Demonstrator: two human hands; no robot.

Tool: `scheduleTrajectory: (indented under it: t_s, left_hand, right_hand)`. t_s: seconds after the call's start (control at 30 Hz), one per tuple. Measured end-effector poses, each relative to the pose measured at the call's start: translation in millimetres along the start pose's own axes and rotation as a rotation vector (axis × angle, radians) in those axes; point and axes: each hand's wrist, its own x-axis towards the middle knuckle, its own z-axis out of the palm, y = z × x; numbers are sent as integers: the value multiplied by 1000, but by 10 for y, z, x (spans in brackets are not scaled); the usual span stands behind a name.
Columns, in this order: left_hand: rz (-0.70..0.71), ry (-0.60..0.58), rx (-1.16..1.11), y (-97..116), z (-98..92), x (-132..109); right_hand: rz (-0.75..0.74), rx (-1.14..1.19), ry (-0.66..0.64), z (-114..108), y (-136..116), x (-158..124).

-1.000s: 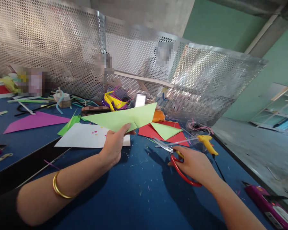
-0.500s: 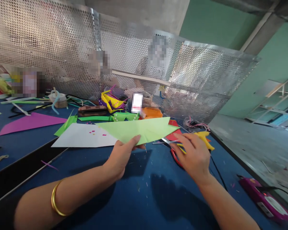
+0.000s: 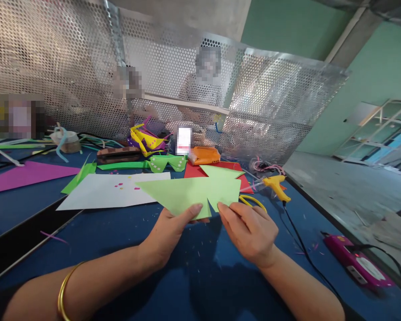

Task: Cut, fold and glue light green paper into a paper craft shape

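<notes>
A light green sheet of paper with a slit in its lower edge is held up over the table. My left hand grips it from below, thumb on top and fingers behind. Right of the slit, my right hand pinches the sheet's lower edge between thumb and fingers. Behind that hand, the yellow handle of the scissors shows in part; their blades are hidden. Beyond the sheet, another light green paper piece lies on red paper.
White paper with tiny scraps lies at left, beside purple paper. Green paper glasses, an orange packet and a perforated metal screen stand behind. A yellow glue gun and purple power strip are right.
My right hand has left the scissors and moved left to pinch the green sheet. The sheet is lower and turned, with its slit now facing down. The view has shifted slightly.
</notes>
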Motion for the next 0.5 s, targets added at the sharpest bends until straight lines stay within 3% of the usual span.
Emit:
scheduleTrajectory:
  t_s: [0.07,0.13,0.2,0.27,0.37,0.5]
  left_hand:
    - [-11,-27,36,-16,8,-18]
    - [-143,-102,95,-13,27,-95]
    - [-407,-280,195,41,41,-240]
    - [-542,-531,412,175,27,-419]
    - [-290,-782,763,513,-54,-586]
    - [111,-605,1209,848,-199,-356]
  right_hand:
    - [-58,-29,-23,-11,16,15]
    - [-122,-46,-45,-16,48,32]
    - [-157,-44,-59,-16,91,45]
    - [-188,-9,-82,-12,131,50]
    - [-281,116,-142,0,141,42]
    - [-358,277,-244,33,39,10]
